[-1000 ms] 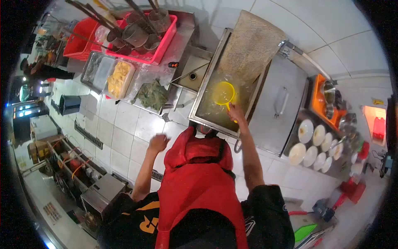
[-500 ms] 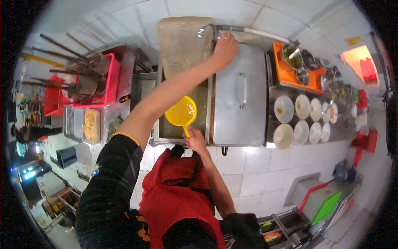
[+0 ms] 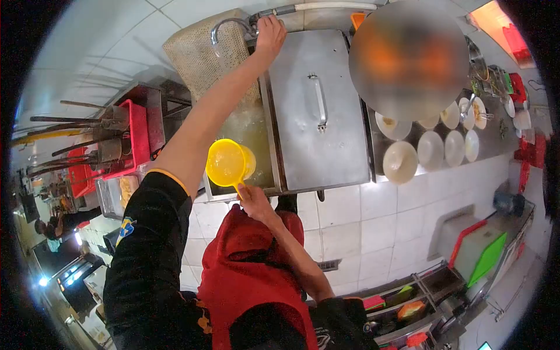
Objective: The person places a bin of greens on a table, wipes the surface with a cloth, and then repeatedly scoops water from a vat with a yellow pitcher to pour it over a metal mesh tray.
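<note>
My left hand (image 3: 271, 39) reaches up to the back wall, its fingers closed round the base of a metal tap (image 3: 229, 22). The curved spout points down over a perforated tan sheet (image 3: 204, 53). Lower down, my right hand (image 3: 255, 202) grips the handle of a yellow dipper (image 3: 225, 163). The dipper's bowl is over the near end of an open metal tank (image 3: 269, 131) of cloudy water, with light-coloured foam or bubbles on it. My left forearm crosses above the tank and hides part of it.
Right of the tank lies a grey metal lid (image 3: 344, 140) with a bar handle. Beyond it stand several white bowls (image 3: 400, 163), beside a blurred round patch. A pink crate (image 3: 139, 137) with long-handled strainers is at left.
The view has shifted and turned, so the tap, tank and lid appear further left. My left hand remains at the tap, and my right hand still holds the dipper over the tank.
</note>
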`<state>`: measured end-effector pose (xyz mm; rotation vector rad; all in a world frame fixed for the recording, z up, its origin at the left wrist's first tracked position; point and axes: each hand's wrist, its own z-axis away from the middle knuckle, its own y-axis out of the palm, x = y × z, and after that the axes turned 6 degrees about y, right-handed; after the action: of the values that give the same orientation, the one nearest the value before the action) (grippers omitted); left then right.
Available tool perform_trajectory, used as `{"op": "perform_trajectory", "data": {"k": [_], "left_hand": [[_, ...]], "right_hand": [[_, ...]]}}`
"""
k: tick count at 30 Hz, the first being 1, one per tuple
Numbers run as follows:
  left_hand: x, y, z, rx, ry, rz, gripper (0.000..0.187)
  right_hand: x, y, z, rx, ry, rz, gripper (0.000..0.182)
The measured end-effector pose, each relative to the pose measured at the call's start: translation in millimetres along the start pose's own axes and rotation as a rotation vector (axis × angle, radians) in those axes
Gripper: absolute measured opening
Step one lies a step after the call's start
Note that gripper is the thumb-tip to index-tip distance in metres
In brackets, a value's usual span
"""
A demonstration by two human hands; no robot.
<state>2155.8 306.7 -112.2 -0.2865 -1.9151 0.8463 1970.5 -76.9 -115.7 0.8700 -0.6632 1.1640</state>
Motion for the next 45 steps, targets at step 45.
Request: {"op": "perform_trajectory", "data": {"k": [45], "left_hand": [[37, -195, 918, 1.593, -0.952, 1.552, 0.045]], "right_hand": [[109, 212, -51, -0.035, 0.2, 0.708, 0.02]]}}
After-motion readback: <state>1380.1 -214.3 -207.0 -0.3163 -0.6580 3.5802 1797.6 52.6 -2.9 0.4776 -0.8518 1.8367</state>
